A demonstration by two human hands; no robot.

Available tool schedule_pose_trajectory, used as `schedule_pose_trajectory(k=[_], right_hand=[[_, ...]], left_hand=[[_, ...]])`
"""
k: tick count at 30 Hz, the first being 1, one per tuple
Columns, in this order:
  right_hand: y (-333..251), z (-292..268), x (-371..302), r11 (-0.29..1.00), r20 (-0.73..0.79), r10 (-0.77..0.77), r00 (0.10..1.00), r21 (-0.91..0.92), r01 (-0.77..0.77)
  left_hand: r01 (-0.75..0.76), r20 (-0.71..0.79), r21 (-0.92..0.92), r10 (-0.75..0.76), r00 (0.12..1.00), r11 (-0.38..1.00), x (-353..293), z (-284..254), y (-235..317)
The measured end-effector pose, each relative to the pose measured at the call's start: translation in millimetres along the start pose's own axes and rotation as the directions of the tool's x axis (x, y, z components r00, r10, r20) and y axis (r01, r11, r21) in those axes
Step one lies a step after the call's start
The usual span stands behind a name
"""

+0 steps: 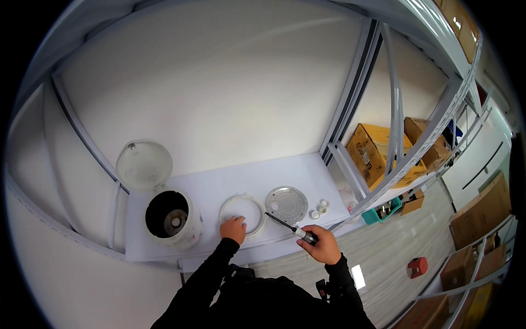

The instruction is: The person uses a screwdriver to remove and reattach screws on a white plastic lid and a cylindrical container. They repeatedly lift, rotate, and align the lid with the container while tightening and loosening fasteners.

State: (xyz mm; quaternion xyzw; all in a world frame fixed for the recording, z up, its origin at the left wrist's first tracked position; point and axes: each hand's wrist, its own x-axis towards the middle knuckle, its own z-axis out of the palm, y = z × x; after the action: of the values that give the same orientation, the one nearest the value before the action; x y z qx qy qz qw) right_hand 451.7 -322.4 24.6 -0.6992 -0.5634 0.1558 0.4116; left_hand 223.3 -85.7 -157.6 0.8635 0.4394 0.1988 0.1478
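My right hand [322, 245] is closed around the handle of a screwdriver [299, 231] with a long dark shaft. Its tip points left, near the right side of a white plastic ring [241, 196] lying on the white table. At the ring's near-left edge, my left hand [234, 229] has its fingers curled onto the rim, holding it. Just right of the ring lies a round, translucent perforated disc [287, 204]. A white cylindrical appliance [193, 219] stands to the left, its lid [144, 164] raised and its inside dark.
Several small white round parts [314, 214] sit by the right end of the table [208, 181]. Frame posts [353, 90] edge the table. Beyond them are yellow cardboard boxes [375, 156], a teal bin [371, 217] and, on the floor, a red object [418, 267].
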Motion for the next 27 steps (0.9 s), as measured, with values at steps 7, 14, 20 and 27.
schedule_pose_trajectory(k=[7, 14, 20, 27], right_hand=[[-3, 7, 10, 0.999, 0.036, -0.053, 0.998, -0.002, 0.053], [6, 11, 13, 0.998, 0.045, -0.055, 0.998, 0.045, 0.053], [5, 2, 15, 0.995, 0.029, -0.044, 0.999, 0.090, 0.042], [0, 3, 22, 0.995, 0.019, -0.057, 0.998, 0.085, 0.055]], left_hand=[[-0.019, -0.086, 0.012, 0.020, 0.996, 1.000, 7, 10, 0], [0.023, -0.097, 0.077, -0.015, 0.995, 0.997, 8, 10, 8], [-0.096, -0.227, -0.505, -0.025, 0.973, 0.858, 18, -36, 50], [-0.139, -0.246, -0.900, -0.219, 0.944, 0.412, 25, -104, 98]])
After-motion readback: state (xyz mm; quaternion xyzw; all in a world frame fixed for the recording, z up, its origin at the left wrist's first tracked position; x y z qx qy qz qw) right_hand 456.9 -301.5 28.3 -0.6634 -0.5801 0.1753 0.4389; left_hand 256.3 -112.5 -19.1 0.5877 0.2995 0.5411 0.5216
